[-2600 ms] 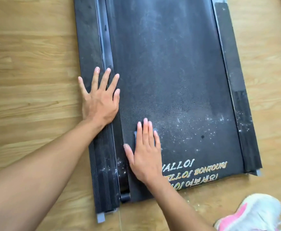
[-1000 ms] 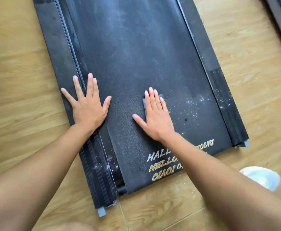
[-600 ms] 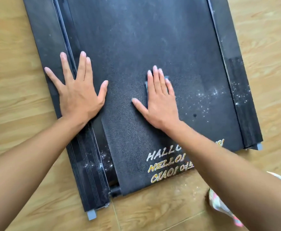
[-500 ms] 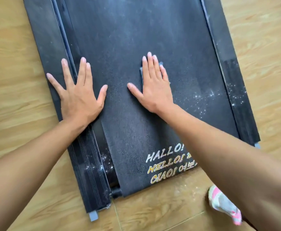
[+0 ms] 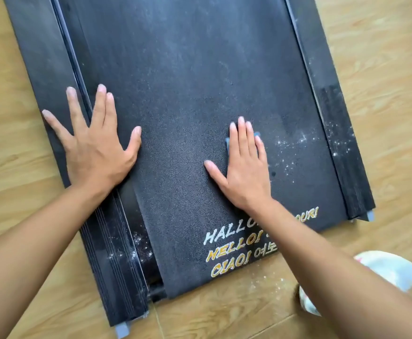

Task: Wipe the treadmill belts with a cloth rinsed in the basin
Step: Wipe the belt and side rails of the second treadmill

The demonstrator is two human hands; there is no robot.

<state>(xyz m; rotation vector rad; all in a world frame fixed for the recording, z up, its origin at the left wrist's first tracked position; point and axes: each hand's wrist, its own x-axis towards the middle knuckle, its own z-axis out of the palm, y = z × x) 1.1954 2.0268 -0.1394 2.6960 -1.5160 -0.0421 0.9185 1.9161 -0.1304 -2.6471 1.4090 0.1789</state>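
Observation:
A black treadmill lies flat on the wooden floor, and its dusty belt fills the middle of the view. Printed words sit near the belt's near end. My right hand lies flat with straight fingers on a small blue-grey cloth, pressing it onto the belt; only the cloth's edges show beside my fingers. My left hand rests flat with spread fingers across the left side rail and the belt's left edge. White specks dot the belt to the right of the cloth.
The right side rail also carries white specks. A white and pink shoe shows at the lower right behind my right forearm. Wooden floor surrounds the treadmill, with dust near the belt's near end. No basin is in view.
My right hand slid the cloth up the belt and has now drawn it back toward me and to the right. My left hand stays planted on the left rail.

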